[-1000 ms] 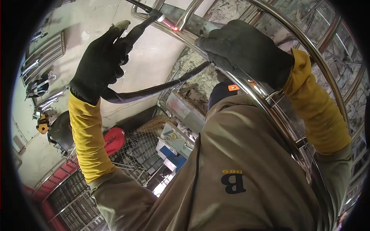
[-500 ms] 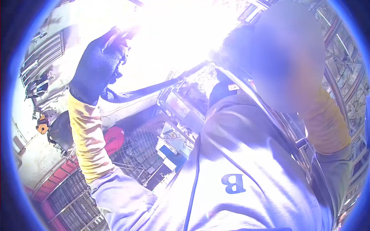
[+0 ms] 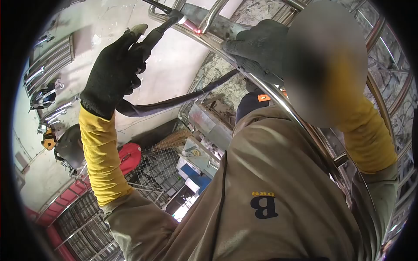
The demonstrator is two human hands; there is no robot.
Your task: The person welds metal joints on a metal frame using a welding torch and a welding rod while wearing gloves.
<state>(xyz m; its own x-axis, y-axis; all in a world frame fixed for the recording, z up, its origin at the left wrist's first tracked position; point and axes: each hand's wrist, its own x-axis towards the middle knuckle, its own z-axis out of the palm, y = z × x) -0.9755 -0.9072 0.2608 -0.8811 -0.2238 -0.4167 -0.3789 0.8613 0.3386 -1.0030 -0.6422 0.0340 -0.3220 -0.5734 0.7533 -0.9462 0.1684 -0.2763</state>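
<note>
My left hand (image 3: 114, 71), in a black glove, is closed around a TIG welding torch (image 3: 157, 34). Its pinkish nozzle (image 3: 189, 24) points at a joint in a polished steel tube frame (image 3: 273, 90), where a small spot glows red. From the torch a dark cable (image 3: 170, 102) sags off to the right. My right hand (image 3: 257, 48), gloved as well, grips the tubing close to the glowing joint, its fingers bent over the tube. A blurred patch hides the wrist side of that hand. Yellow sleeves cover both forearms.
Several shiny tubes (image 3: 378, 37) run along the right side. Below left are a red round object (image 3: 129, 157), a wire mesh (image 3: 154, 167) and a blue-and-white box (image 3: 196, 176). Tools (image 3: 48, 98) and a dark welding mask-like shape (image 3: 70, 145) lie at the far left.
The blinding white-violet arc light has gone out, leaving a small red glow at the joint. Torch tip and tubes now show clearly. Both hands have hardly moved.
</note>
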